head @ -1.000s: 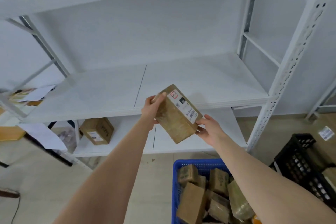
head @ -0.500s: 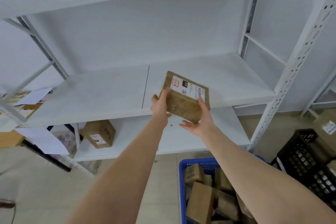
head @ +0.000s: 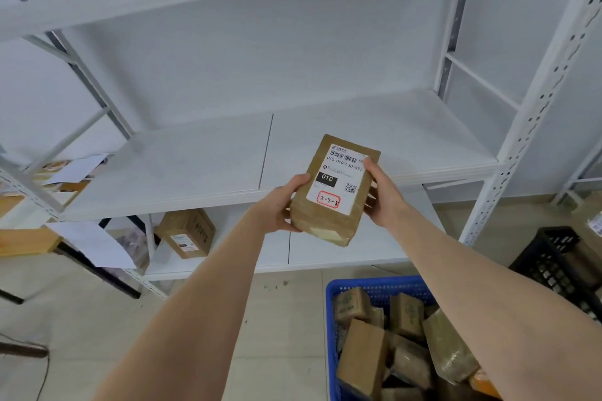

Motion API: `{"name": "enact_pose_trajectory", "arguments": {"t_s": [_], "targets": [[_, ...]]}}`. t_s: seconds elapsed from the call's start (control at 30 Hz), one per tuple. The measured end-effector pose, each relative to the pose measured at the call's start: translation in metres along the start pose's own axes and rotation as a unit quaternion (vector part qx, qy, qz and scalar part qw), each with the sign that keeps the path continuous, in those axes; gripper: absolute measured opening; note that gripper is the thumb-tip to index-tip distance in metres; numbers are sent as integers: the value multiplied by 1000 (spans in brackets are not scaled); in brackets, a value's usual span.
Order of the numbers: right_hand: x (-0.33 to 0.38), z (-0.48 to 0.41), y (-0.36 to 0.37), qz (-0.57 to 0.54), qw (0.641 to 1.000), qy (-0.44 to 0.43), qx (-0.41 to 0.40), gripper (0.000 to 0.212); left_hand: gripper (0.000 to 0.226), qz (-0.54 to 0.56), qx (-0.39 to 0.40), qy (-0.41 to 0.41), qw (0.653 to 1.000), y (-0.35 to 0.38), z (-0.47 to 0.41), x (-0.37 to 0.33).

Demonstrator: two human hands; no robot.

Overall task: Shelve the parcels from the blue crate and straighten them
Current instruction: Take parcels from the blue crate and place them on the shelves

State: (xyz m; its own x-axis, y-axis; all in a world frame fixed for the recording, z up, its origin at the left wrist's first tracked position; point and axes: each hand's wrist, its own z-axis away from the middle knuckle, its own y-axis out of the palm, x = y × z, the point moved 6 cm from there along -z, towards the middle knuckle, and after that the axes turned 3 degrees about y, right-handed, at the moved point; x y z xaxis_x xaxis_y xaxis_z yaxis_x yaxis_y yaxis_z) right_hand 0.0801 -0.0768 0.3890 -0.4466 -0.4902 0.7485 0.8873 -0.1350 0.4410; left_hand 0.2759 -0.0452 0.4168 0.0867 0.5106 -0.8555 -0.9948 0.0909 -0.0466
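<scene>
From the head camera we see the parcel [head: 335, 192] held up in front of the near edge of the middle shelf [head: 195, 166], not resting on it. It is a tall brown box wrapped in glossy tape. The white label [head: 338, 179] faces us and carries a barcode at the top, a black patch reading 010, a small QR code and a red-ringed handwritten 3-2-8.

Our left hand [head: 280, 205] curls round its left edge and lower corner. Our right hand [head: 382, 195] grips the right edge, with the thumb on the label's upper corner.

Below, near and to the right, the blue crate [head: 374, 285] holds more brown parcels [head: 361, 361] lying jumbled. A black crate [head: 553, 257] stands further right, and one boxed parcel [head: 185, 233] sits on the lower shelf at left.
</scene>
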Motion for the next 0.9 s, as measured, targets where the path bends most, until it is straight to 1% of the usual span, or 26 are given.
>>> {"name": "enact_pose_trajectory", "arguments": {"t_s": [0.1,0.13,0.17,0.2,0.3,0.33,0.37,0.47,0.53,0.7,0.9], "targets": [[-20,4,4,88,990,92,60,71,48,22,-65,21,997,3,1,-2],[-27,8,5,94,985,123,79,75,49,33,-83,26,996,4,1,-2],[-33,12,6,83,982,145,93,74,49,37,-99,30,994,3,1,-3],[-36,14,7,60,981,154,102,68,47,35,-112,33,993,3,2,-4],[-33,19,10,24,986,126,107,39,33,30,-122,46,991,3,6,-8],[-32,19,10,28,988,109,103,31,28,28,-125,53,990,3,6,-10],[-30,19,10,33,990,94,97,27,24,26,-132,64,989,4,7,-13],[-25,19,11,42,993,72,79,34,19,16,-159,114,980,4,12,-24],[-22,19,9,45,994,68,67,42,19,1,-158,143,977,4,13,-29],[-12,21,11,44,996,53,63,47,27,-27,-150,171,973,3,18,-42],[4,28,21,49,995,28,77,47,33,-32,-161,194,967,4,31,-61]]}}
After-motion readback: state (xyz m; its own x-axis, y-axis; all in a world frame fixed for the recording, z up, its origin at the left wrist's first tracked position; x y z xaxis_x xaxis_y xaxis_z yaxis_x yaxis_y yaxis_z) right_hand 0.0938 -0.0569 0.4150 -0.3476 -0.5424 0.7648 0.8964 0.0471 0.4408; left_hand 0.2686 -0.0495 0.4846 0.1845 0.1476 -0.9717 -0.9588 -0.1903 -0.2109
